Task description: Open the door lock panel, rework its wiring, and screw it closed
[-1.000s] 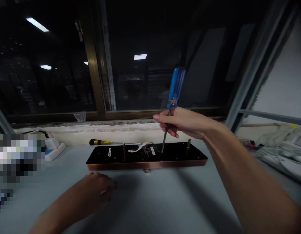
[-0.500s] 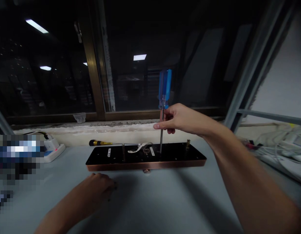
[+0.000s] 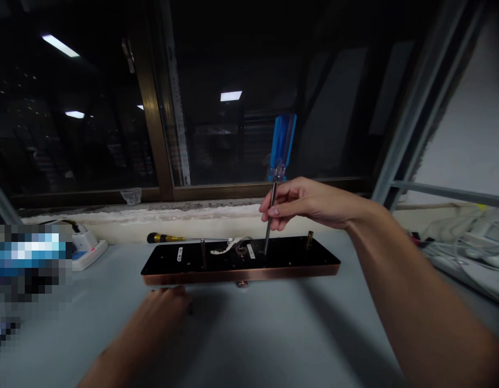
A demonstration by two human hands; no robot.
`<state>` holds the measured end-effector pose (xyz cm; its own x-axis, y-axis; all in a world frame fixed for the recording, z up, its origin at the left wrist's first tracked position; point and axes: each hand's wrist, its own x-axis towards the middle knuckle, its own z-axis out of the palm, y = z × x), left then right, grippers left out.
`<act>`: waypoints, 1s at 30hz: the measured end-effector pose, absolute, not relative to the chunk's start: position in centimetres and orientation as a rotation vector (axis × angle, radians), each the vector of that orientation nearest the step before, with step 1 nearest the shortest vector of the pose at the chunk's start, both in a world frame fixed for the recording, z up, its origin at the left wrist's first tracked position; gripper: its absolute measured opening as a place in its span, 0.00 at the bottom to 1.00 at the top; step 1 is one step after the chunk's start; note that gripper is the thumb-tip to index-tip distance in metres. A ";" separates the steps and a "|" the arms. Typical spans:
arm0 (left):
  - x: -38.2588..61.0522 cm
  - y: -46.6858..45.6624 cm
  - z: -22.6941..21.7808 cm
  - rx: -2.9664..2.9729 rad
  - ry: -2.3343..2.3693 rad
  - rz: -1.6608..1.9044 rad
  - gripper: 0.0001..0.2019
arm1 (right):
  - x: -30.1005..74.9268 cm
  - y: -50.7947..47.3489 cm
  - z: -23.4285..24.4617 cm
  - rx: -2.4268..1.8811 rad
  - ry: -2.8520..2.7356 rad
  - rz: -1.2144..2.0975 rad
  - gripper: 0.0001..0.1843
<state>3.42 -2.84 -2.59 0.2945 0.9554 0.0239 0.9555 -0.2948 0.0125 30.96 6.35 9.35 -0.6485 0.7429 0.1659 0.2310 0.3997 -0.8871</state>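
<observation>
A blue-handled screwdriver (image 3: 283, 141) stands nearly upright, leaning slightly right. Thumb and fingers of my right hand (image 3: 292, 203) pinch its metal shaft below the handle. The tip meets the black face of a long, flat fixture (image 3: 290, 248) with a copper-coloured edge. Two short brass posts rise from it, one at the left (image 3: 203, 253) and another at the right (image 3: 310, 238). A white strap or wire (image 3: 227, 249) lies near its middle. In front of the fixture's left part, my left hand (image 3: 168, 303) rests low with fingers curled; a tiny dark piece shows by the fingertips, their grip partly hidden.
Behind the fixture lies a second screwdriver (image 3: 168, 237) with a black-and-yellow handle. At the left is a white power strip (image 3: 90, 255); tangled white cables (image 3: 476, 242) lie at the right. A clear plastic cup (image 3: 131, 195) stands on the windowsill.
The screwdriver's handle has tilted to the right while its tip stays at about the same spot. My right fingers have shifted along the shaft. The left hand has moved little.
</observation>
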 end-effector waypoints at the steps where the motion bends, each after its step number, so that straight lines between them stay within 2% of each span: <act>1: 3.3 -2.8 -2.7 -2.524 -1.865 -0.065 0.16 | 30.9 6.3 9.5 -0.863 -2.121 1.157 0.10; 6: 3.1 -2.6 -3.2 -2.481 -1.867 -0.066 0.15 | 30.0 6.3 9.8 -0.998 -2.158 0.905 0.11; 18: 3.9 -2.9 -3.0 -2.455 -1.861 -0.049 0.14 | 29.4 6.6 9.6 -1.097 -2.253 0.596 0.14; 26: 3.6 -3.2 -3.3 -2.447 -1.808 -0.061 0.14 | 30.3 6.1 10.1 -1.017 -2.233 0.878 0.04; 30: 3.5 -3.0 -3.4 -2.443 -1.808 -0.027 0.14 | 30.7 5.9 10.2 -1.003 -2.228 0.909 0.05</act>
